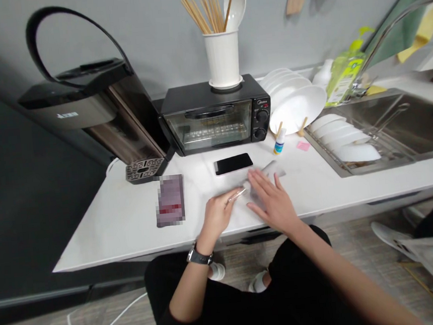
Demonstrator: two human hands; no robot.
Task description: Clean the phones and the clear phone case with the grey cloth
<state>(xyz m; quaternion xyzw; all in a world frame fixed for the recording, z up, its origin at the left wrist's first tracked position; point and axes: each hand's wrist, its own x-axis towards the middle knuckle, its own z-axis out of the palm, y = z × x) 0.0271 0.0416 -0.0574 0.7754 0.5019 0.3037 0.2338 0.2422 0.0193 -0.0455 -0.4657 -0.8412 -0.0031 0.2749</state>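
My left hand (218, 212) is closed on a thin, pale object (237, 195) with a shiny edge, held just above the counter; its kind is unclear. To the right of it, my right hand (271, 198) is slightly blurred, its fingers stretched out and spread. Partly beneath those fingers lies a greyish, thin sheet (275, 168), perhaps cloth or film. Beyond both hands a phone (234, 164) rests with its dark screen up. A small spray bottle (280, 143) with a blue and yellow label stands behind the sheet.
A purple pouch-like item (170, 201), partly pixelated, lies left on the white counter (131, 230). Behind are a drinks dispenser (121, 115), a toaster oven (216, 117) and plates (298, 107). A pink slip (303, 146) lies near the sink (421, 119). Another person's shoe (392, 238) shows lower right.
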